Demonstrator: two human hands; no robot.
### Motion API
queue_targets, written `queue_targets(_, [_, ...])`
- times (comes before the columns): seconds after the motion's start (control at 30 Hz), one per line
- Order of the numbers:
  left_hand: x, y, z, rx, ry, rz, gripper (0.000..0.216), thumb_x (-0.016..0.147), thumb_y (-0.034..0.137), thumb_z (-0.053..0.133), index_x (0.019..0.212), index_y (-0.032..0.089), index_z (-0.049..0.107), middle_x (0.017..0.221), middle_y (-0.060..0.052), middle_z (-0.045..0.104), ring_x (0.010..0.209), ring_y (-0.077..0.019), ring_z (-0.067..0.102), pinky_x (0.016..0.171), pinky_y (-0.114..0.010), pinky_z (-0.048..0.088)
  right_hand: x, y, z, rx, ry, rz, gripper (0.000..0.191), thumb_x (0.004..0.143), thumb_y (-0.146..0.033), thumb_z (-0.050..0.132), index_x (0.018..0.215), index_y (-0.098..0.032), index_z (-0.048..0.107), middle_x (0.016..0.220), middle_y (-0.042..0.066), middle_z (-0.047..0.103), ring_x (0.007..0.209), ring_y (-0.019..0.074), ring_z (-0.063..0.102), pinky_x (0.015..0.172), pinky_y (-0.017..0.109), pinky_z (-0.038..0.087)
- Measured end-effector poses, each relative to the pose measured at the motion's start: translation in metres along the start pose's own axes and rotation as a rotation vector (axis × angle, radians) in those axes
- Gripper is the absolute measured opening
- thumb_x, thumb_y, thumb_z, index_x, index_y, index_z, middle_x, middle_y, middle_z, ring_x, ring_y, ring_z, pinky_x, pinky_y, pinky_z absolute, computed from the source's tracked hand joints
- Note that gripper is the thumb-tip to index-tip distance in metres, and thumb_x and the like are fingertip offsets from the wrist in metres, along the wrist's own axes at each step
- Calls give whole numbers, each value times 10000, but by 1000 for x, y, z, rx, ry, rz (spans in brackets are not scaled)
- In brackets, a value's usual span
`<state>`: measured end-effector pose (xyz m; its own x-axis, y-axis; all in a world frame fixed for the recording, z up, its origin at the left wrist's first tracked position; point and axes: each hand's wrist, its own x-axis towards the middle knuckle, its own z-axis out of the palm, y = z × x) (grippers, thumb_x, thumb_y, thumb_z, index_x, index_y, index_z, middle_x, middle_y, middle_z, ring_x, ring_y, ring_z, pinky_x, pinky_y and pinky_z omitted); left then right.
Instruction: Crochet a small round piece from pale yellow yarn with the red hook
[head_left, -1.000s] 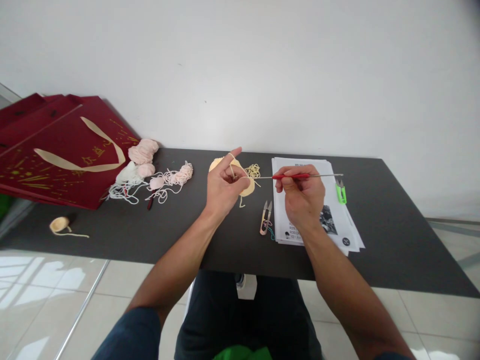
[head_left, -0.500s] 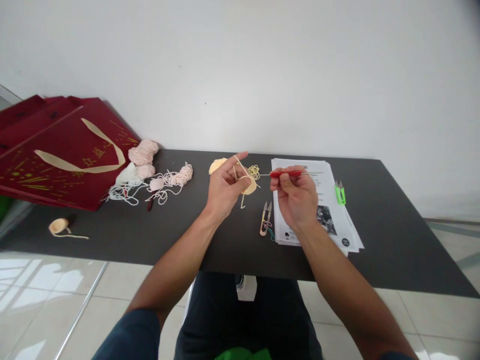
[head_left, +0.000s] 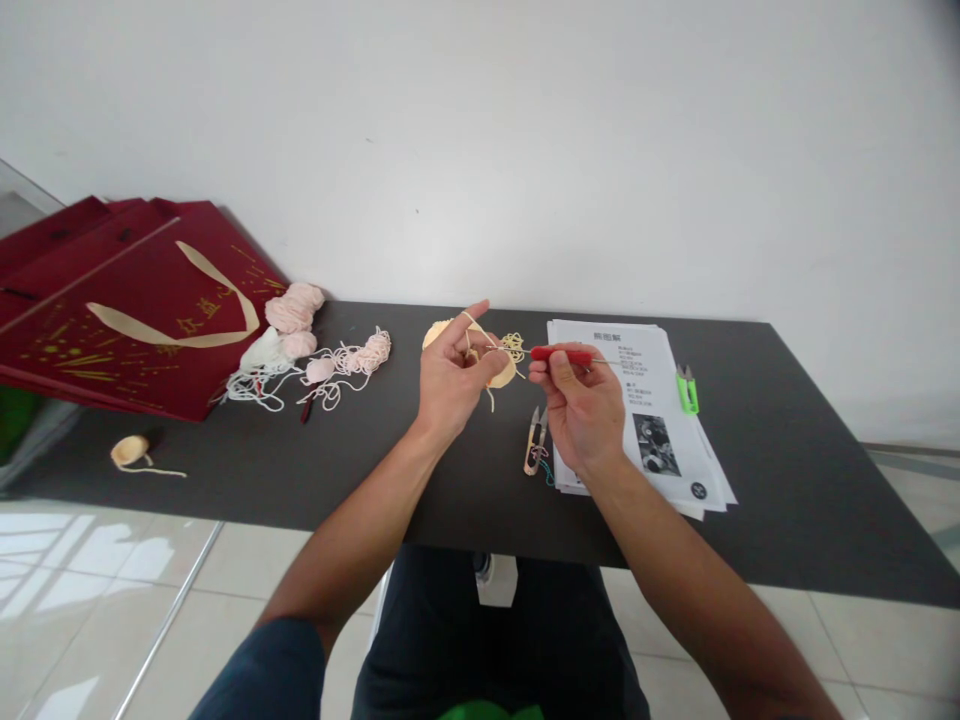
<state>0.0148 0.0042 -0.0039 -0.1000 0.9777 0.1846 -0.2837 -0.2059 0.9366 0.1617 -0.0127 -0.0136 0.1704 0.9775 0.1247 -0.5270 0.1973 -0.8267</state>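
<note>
Crochet hook [head_left: 561,354] tip indistinct at left hand [head_left: 448,378]; yarn disc [head_left: 505,374] half-covered

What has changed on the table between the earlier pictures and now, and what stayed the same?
The right hand carried the red crochet hook leftward until its tip reached the yellow crochet piece in the left hand. Nothing was taken or released. The left hand kept its grip; the snips, papers and pink yarn lay unmoved.

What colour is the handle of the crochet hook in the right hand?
Red handle, seen best in the head view.
</note>
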Motion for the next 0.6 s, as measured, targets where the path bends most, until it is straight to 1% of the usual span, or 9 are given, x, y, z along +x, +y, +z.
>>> queue_targets(0.1, [-1, 2, 1, 46, 10, 12, 797, 721, 193, 838, 1474, 237, 580, 806, 28, 728, 622, -88, 567, 601, -228, 457, -4, -1, 2, -39, -1, -63, 147, 865, -301, 812, 927, -231, 699, 874, -14, 808, 700, 104, 751, 685, 241, 673])
queue_targets(0.2, [-2, 5, 3, 52, 12, 23, 865, 719, 190, 838, 1525, 226, 527, 782, 32, 736, 599, -82, 545, 601, -229, 463, -9, -3, 5, -111, -12, -147, 119, 893, -308, 783, 956, -238, 710, 882, -8, 808, 701, 129, 759, 686, 290, 675])
queue_targets(0.3, [-2, 5, 4, 7, 3, -4, 899, 706, 190, 850, 1537, 227, 511, 764, 38, 742, 592, -84, 563, 600, -233, 474, -16, -5, 6, -270, -4, -245, 99, 913, -307, 759, 981, -236, 744, 844, 6, 807, 702, 151, 768, 698, 320, 669])
queue_targets(0.4, [-2, 2, 5, -87, 1, -58, 917, 690, 197, 873, 1531, 226, 510, 766, 38, 753, 661, -102, 639, 660, -242, 512, -22, -5, 6, -466, 12, -383, 108, 926, -276, 740, 1023, -253, 782, 837, 19, 812, 709, 165, 774, 726, 340, 669])
queue_targets(0.47, [-2, 0, 6, -158, 13, -110, 916, 685, 207, 887, 1521, 231, 514, 762, 43, 756, 706, -112, 677, 715, -253, 534, -25, -3, 4, -561, -12, -511, 159, 914, -237, 745, 1055, -289, 797, 933, 32, 829, 787, 192, 791, 786, 383, 681])
queue_targets(0.53, [-3, 0, 6, -221, 31, -153, 891, 685, 216, 898, 1498, 239, 534, 751, 51, 752, 721, -112, 691, 751, -257, 540, -26, 0, 1, -626, -73, -627, 251, 891, -186, 754, 1093, -328, 801, 1069, 38, 832, 908, 224, 799, 854, 430, 683])
queue_targets(0.6, [-3, 1, 6, -278, 40, -184, 848, 681, 217, 907, 1458, 233, 568, 758, 48, 751, 712, -103, 688, 759, -252, 539, -26, 4, -2, -649, -143, -708, 345, 871, -139, 757, 1135, -358, 794, 1145, 32, 825, 994, 242, 794, 888, 456, 677])
